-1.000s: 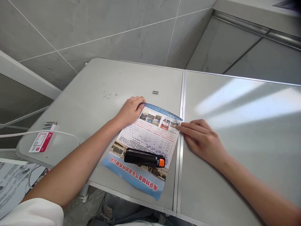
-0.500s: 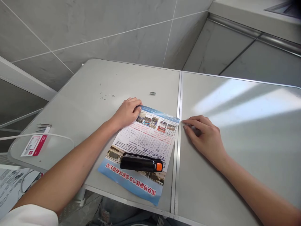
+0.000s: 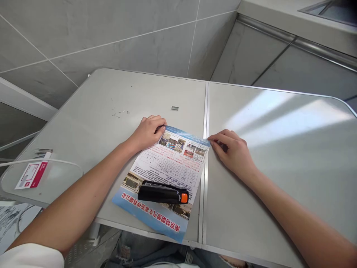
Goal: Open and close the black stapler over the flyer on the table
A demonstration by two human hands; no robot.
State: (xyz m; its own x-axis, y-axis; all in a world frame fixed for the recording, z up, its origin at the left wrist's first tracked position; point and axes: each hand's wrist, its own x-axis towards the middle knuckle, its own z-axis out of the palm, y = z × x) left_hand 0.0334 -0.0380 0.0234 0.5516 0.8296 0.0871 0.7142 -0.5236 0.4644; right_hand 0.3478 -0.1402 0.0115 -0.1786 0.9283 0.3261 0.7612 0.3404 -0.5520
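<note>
A printed flyer (image 3: 167, 167) lies on the table, its blue heading at the near edge and upside down to me. My left hand (image 3: 149, 130) pinches its far left corner. At the far right corner, the thumb and fingertips of my right hand (image 3: 230, 147) are closed on the paper's tip. Across the lower part of the flyer rests a black stapler (image 3: 163, 192) with an orange end, touched by neither hand. Beyond the flyer sit short strips of staples (image 3: 174, 108).
Several loose staples (image 3: 118, 112) are scattered at the far left of the table (image 3: 251, 216). A red and white box (image 3: 32, 175) lies at the left edge, a white cable (image 3: 61, 161) passing by it. A metal seam (image 3: 205, 163) divides the tabletop. A tiled wall (image 3: 111, 33) stands behind.
My right hand has closed in on the flyer's far right corner and now grips it. The left hand keeps its hold. The whole view has shifted slightly.
</note>
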